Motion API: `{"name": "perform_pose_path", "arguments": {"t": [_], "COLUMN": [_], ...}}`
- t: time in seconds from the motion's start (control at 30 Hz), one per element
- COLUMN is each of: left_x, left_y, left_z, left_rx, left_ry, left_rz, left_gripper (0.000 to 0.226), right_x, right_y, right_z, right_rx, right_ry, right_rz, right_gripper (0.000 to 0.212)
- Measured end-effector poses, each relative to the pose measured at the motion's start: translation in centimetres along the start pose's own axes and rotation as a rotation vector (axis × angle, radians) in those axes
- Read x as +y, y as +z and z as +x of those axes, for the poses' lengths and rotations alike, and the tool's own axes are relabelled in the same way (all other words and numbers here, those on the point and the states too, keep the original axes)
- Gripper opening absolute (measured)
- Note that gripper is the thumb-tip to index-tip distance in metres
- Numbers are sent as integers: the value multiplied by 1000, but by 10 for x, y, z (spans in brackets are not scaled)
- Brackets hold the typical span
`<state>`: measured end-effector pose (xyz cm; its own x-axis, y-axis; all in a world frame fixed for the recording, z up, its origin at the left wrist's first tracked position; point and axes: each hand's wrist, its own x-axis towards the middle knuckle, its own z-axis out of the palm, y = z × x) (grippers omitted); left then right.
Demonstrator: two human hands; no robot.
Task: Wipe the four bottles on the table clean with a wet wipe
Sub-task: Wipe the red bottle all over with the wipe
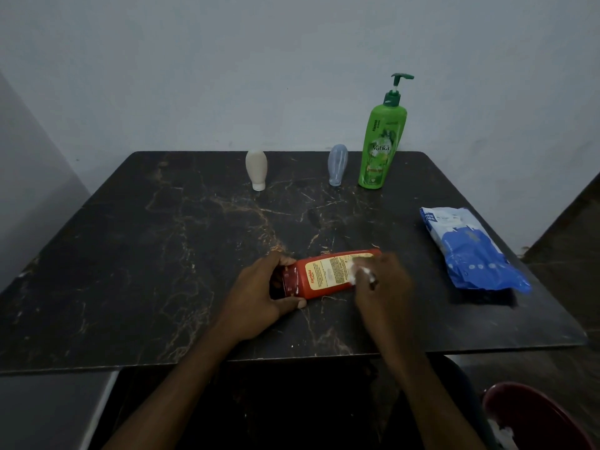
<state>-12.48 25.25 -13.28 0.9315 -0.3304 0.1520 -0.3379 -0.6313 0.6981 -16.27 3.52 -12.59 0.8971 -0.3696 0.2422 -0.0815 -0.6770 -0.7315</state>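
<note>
The table [130, 254] is a dark slab with a polished, marble-like look, crossed by thin tan veins and rounded at its far corners. Near its front edge, about the middle, the red bottle [328, 274] lies on its side – glossy plastic, flat-sided, its darker cap end pointing left. A cream label with a yellow border covers the upper face; the red word on it reads "Karthika", and the blocks of small print are too fine to read. The left hand [259, 287] grips the cap end, thumb on the near side and fingers curled over the far side. The right hand [383, 284] pinches a crumpled white wipe [358, 271] and presses it on the label at the bottle's right end; this hand is blurred. Along the back stand three more: a cream bottle [256, 167], egg-shaped and matte, resting on its white cap; a blue bottle [337, 164], pale and translucent, also cap-down and leaning slightly; and just beside it a tall green bottle [381, 147] with a dark green pump, marked "Vatika" and "Henna". Well to the right lies a soft, crinkled blue-and-white pack [467, 251] – its lettering unreadable.
</note>
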Motion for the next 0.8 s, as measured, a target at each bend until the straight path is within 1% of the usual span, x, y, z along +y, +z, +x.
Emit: {"name": "perform_pose_path", "arguments": {"t": [0.13,0.23,0.3,0.4,0.43,0.53,0.67,0.73,0.8], "left_x": [3,5,6,9,10,11,10,10,10], "left_y": [0,-1,-1,-2,-2,-3,-2,-2,-2], "left_z": [0,0,-1,-3,-3,-4,-5,-5,-4], "left_rx": [-3,2,9,32,32,45,50,45,41], "left_ry": [-1,4,5,40,51,66,69,62,59], "left_rz": [-10,-9,-18,-54,-66,-73,-66,-69,-65], "left_gripper": [67,66,65,61,59,55,58,58,58], "right_x": [24,10,-11,-33,-37,-54,-69,-67,-57], "right_y": [-19,-12,1,20,24,20,12,9,10], "right_z": [18,9,-9,-35,-34,-13,13,10,-3], "right_rx": [115,68,-17,-137,-154,-192,-263,-285,-269], "right_ry": [130,101,-35,-390,-445,-394,-318,-334,-388], "right_rz": [23,24,23,7,-9,-50,-147,-171,-157], "right_gripper": [11,11,14,18,18,22,26,27,29]}}
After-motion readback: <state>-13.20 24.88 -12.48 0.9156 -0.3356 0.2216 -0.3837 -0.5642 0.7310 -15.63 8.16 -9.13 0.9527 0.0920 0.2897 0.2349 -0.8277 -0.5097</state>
